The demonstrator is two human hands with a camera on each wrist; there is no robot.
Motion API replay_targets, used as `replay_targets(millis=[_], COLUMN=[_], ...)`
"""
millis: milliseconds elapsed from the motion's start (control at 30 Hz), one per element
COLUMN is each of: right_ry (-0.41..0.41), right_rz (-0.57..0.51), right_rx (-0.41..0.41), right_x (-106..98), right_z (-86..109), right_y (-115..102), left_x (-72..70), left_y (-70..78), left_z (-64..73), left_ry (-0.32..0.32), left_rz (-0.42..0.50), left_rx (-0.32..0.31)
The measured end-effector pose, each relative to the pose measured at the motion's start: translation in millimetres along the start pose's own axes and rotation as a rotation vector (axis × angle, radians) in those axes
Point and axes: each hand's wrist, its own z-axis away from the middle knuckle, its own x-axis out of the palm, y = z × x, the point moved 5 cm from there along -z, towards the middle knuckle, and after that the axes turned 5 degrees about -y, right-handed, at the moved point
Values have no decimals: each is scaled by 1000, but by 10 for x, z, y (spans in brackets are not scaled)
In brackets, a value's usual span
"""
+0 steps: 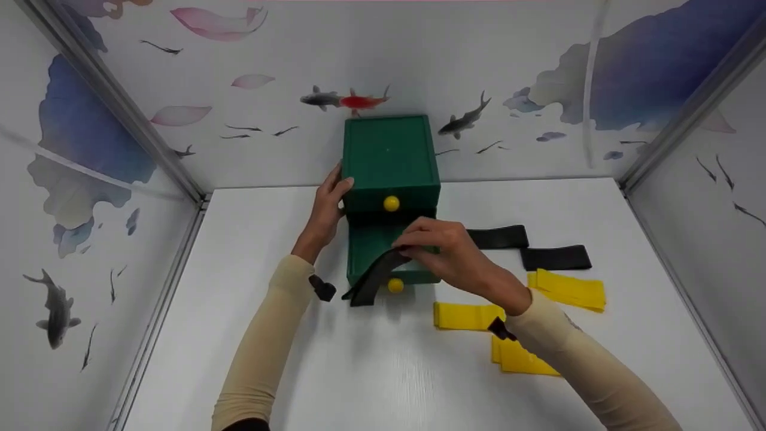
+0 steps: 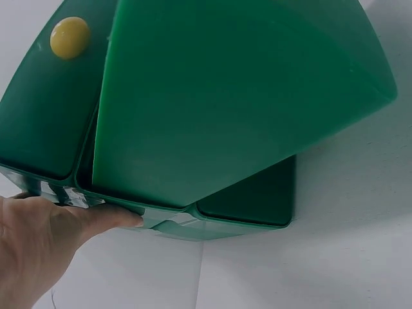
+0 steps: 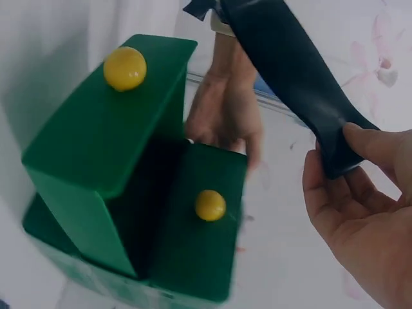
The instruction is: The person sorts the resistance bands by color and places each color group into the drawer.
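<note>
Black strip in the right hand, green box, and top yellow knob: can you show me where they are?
Black strip (image 3: 293, 71): right wrist view, on its flat middle.
Green box (image 1: 389, 149): head view, on its top.
Top yellow knob (image 1: 391, 203): head view, middle of its round front.

The strip (image 1: 381, 269) in my right fingers (image 1: 422, 238) is all black; right of them, more black strips (image 1: 556, 258) plus yellow strips (image 1: 574, 293). Drawer unit (image 1: 389, 155) at my left fingers (image 1: 328, 183)? Totally green, yellow knobs (image 1: 391, 204). Wall (image 1: 413, 42) past both's white with grey/red fish (image 1: 364, 102), pink petals (image 1: 218, 24).
</note>
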Motion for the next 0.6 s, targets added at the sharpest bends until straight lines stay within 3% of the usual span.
replay_targets(millis=[133, 367, 600], right_ry=[58, 175, 215], right_rz=[-64, -78, -6], right_rx=[87, 345, 479], right_x=[158, 329, 455], right_z=[-43, 15, -4], right_y=[307, 888, 1124], left_x=[-18, -7, -4], left_y=[12, 6, 17], left_z=[10, 12, 22], left_ry=[-8, -6, 5], left_rz=[0, 18, 5], left_rx=[-3, -7, -11])
